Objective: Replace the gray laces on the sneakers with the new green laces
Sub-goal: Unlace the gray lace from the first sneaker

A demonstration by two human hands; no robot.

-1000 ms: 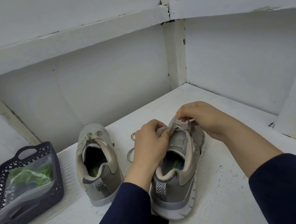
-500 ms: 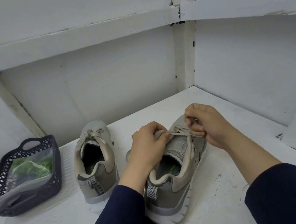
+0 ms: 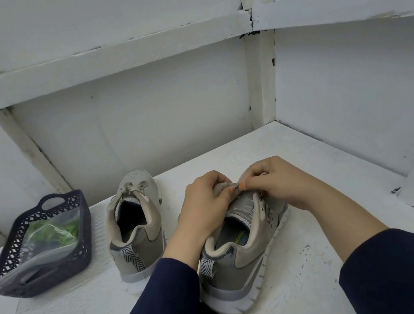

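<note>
Two grey sneakers stand heel towards me on a white shelf. The right sneaker [image 3: 246,256] is under my hands. My left hand [image 3: 205,206] grips its tongue and upper lacing. My right hand [image 3: 278,186] pinches the grey lace [image 3: 236,185] at the top of the tongue, right next to my left thumb. The left sneaker [image 3: 135,227] stands apart, its grey laces tied in a bow. The green laces [image 3: 57,230] lie inside a clear plastic bag in a dark basket [image 3: 17,287] at the far left.
White painted walls and beams close the shelf at the back and on the right. The shelf corner lies behind the right sneaker. Bare shelf surface shows in front of the basket and to the right of the right sneaker.
My right hand has moved left and now meets my left hand over the tongue. The loose lace loops seen earlier beside my left hand are hidden now. The camera has shifted slightly.
</note>
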